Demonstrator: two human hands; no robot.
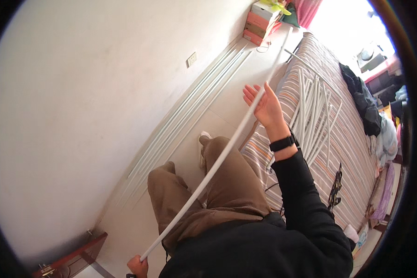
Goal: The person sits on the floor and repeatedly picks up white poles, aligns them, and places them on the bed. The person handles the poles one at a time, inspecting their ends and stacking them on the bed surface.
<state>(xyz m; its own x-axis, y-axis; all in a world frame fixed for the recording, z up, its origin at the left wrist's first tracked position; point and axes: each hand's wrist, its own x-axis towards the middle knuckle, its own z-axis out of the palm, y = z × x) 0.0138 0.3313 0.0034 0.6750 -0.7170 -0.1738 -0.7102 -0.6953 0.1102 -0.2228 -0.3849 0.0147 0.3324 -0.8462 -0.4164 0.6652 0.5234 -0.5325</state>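
Left hand [138, 266] closed round its near end, right hand [268, 110] spread palm-up beneath it, we hold a long white pole [222, 154] slantwise above our legs [238, 187], seemingly to balance its length.

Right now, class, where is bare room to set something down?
The pale floor is bare between the long, thin white rods by the white wall and the striped fabric-covered bed, under the held white pole; so is the bed between its jumbled white rods and black clothing. Crowded: along the wall, at the jumble.
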